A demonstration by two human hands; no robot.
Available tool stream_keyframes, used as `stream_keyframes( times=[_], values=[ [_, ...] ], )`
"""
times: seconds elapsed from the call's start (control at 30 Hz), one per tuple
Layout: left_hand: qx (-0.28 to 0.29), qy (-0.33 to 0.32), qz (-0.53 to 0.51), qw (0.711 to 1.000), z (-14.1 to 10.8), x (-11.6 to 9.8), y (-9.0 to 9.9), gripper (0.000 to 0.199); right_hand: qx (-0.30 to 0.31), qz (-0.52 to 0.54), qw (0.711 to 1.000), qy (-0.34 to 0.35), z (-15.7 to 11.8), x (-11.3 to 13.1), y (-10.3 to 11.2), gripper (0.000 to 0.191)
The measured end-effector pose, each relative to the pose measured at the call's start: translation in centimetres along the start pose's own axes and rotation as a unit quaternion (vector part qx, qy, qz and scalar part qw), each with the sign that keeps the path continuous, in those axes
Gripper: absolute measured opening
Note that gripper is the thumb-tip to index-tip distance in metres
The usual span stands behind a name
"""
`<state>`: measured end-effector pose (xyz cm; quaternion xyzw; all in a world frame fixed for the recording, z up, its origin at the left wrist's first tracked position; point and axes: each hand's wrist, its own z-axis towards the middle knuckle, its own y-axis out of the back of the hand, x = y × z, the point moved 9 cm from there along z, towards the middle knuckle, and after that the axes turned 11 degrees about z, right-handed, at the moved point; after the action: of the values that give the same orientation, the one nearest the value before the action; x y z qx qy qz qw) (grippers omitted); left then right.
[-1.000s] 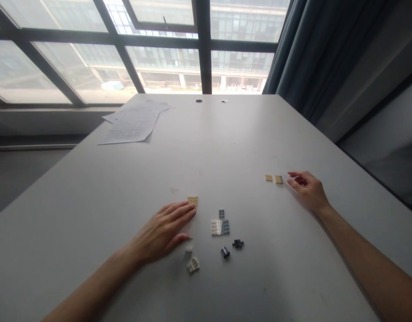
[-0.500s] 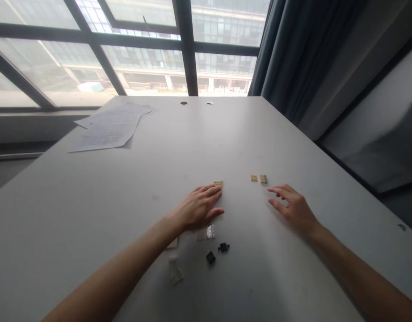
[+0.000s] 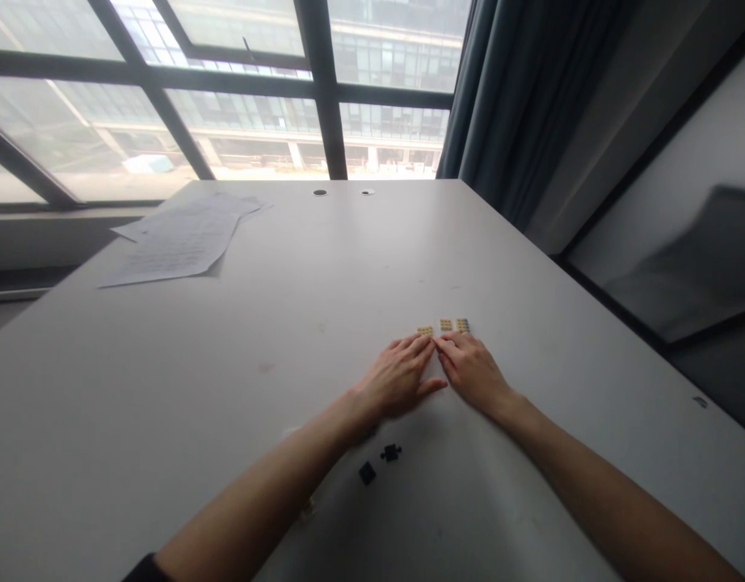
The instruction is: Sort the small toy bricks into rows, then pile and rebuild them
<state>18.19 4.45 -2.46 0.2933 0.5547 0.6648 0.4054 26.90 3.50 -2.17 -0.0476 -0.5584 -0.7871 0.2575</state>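
Note:
My left hand (image 3: 400, 373) lies flat and open on the white table, its fingertips on the near edge of a small yellow studded piece (image 3: 425, 331). Part of that piece is hidden beneath the fingers. Close beside it, my right hand (image 3: 474, 372) rests with its fingers stretched toward the left fingertips, almost touching them. Just beyond the right fingers are a second yellow studded piece (image 3: 446, 324) and a yellow and grey one (image 3: 463, 324), side by side. Nothing shows in the right hand's grip.
A black square piece (image 3: 367, 473) and a black piece with side knobs (image 3: 391, 453) lie nearer to me. My left forearm partly covers small pale pieces (image 3: 309, 508). Printed papers (image 3: 178, 242) lie at the far left of the white table (image 3: 324, 267), below the window.
My left hand has slid right with the yellow piece, bringing it near the other two. My right hand has come left to meet it. The view has shifted slightly.

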Motion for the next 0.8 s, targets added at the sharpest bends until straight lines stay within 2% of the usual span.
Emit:
stream_keyframes(
  times=[0.13, 0.3, 0.6, 0.7, 0.8],
  values=[
    [-0.006, 0.009, -0.005, 1.000, -0.7, 1.0, 0.6, 0.064, -0.010, 0.006, 1.000, 0.000, -0.3, -0.2, -0.1, 0.031],
    [0.017, -0.021, 0.009, 1.000, -1.8, 1.3, 0.6, 0.059, 0.002, 0.012, 1.000, 0.008, -0.2, 0.1, -0.3, 0.030],
    [0.014, -0.017, -0.010, 1.000, -1.6, 1.6, 0.4, 0.057, -0.004, 0.027, 1.000, 0.010, -0.3, 0.1, -0.1, 0.031],
    [-0.001, 0.002, -0.034, 0.999, -2.7, 3.1, 1.8, 0.052, -0.013, 0.040, 0.999, 0.006, -0.4, -0.1, 0.1, 0.034],
    [-0.042, 0.045, -0.047, 0.997, -5.4, 5.4, 4.3, 0.042, -0.032, 0.071, 0.997, 0.018, -0.6, 0.4, 0.7, 0.033]
  ],
)
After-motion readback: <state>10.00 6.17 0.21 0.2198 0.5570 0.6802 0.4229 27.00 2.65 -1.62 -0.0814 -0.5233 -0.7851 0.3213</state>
